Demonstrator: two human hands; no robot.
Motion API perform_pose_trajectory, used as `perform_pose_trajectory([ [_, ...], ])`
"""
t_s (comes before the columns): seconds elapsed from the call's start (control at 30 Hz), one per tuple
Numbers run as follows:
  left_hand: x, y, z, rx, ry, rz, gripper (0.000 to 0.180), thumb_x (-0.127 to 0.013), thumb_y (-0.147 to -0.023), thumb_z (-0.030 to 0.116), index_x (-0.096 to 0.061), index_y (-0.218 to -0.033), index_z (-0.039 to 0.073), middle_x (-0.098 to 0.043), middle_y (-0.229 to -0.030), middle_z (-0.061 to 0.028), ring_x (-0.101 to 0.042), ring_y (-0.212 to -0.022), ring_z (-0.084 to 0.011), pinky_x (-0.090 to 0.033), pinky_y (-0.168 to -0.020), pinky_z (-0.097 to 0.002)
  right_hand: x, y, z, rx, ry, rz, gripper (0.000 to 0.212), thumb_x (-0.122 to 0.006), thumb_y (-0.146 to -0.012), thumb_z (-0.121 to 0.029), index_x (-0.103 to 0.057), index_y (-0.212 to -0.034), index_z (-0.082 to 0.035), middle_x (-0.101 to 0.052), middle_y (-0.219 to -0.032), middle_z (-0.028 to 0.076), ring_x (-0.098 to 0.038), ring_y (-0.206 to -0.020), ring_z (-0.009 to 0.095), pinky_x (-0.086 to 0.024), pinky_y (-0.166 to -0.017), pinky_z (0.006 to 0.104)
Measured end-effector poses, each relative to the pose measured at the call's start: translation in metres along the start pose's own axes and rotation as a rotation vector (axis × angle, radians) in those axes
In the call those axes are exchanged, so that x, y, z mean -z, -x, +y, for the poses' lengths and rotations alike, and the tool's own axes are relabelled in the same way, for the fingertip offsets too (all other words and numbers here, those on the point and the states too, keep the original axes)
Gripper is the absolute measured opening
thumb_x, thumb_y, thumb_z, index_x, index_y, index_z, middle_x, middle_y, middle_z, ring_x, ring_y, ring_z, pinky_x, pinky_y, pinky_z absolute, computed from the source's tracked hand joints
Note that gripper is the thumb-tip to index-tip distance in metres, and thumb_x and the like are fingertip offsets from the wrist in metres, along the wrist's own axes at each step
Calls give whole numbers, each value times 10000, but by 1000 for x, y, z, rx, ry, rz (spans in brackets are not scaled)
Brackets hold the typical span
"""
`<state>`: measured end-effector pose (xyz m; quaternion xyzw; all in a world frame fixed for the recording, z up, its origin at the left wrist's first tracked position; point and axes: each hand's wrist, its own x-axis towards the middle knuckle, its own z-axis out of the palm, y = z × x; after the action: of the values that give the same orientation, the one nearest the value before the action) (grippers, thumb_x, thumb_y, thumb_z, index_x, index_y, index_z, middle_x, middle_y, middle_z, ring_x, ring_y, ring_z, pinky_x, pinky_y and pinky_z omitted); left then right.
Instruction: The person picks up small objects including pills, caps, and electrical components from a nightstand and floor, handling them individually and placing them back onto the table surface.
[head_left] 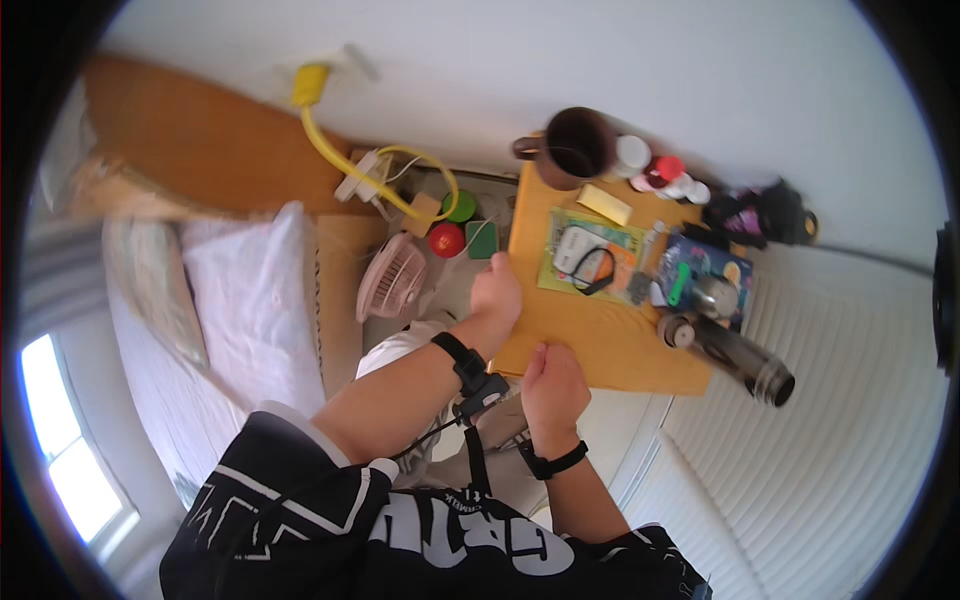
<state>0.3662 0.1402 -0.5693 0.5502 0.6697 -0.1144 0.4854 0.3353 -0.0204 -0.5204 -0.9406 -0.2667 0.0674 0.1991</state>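
The easiest way is the bare front strip of the wooden table (625,345): a hand can pass there sideways, from the left edge up to the dark flask (728,352), which closes the right side. Behind this strip, the flat packets (562,268) are low, so a hand can go over them. Farther back, the big dark mug (580,145) blocks the left corner, and the black bag (768,215) blocks the right. Beside the table, a yellow cable (326,148) and a pink slatted object (392,278) make the passage narrow.
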Motion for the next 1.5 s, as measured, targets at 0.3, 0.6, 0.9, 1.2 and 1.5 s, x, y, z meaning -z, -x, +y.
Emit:
perform_pose_trajectory([
  [0.3, 33, -33, -84, -175, 526, -431, 352, -572, -1006, 341, -689, -1101, 23, -690, -945, -74, -634, -807, -221, -515, -758, -335, -21, 11, 13, 103, 193, 45, 237, -594, -1005, -247, -561, -820, -102, -591, -764, 111, -625, -685, 343, -488, -560, 453],
  [0.6, 139, -102, -270, -497, 289, 80, 334, -684, -914, 348, -678, -927, 14, -686, -792, -120, -670, -766, -223, -518, -709, -383, -17, 17, 4, 206, 285, 202, 233, -597, -1004, -263, -611, -861, -80, -655, -822, 157, -644, -749, 393, -516, -629, 481],
  [0.9, 145, -120, -224, -721, -127, 87, 267, -693, -858, 298, -693, -907, 35, -719, -862, -174, -700, -844, -339, -545, -766, -434, -31, 89, -109, 609, 6, -773, 239, -565, -967, -275, -680, -923, -70, -725, -864, 167, -700, -793, 400, -559, -708, 525],
  [1.2, 21, -184, -154, -1035, -574, 156, 197, -638, -849, 133, -689, -1029, 71, -685, -1010, -168, -689, -941, -371, -570, -800, -479, -36, 108, -59, 717, -156, -1124, 273, -605, -942, -311, -653, -943, -43, -701, -852, 181, -691, -779, 402, -567, -704, 500],
  [1.5, -41, -226, -124, -1263, -908, 182, 602, -698, -803, 91, -542, -1382, 145, -540, -1342, -122, -625, -1094, -324, -593, -783, -432, 2, 72, -39, 621, -167, -1113, 259, -655, -948, -316, -617, -1000, -65, -655, -807, 126, -679, -700, 355, -556, -626, 458],
])
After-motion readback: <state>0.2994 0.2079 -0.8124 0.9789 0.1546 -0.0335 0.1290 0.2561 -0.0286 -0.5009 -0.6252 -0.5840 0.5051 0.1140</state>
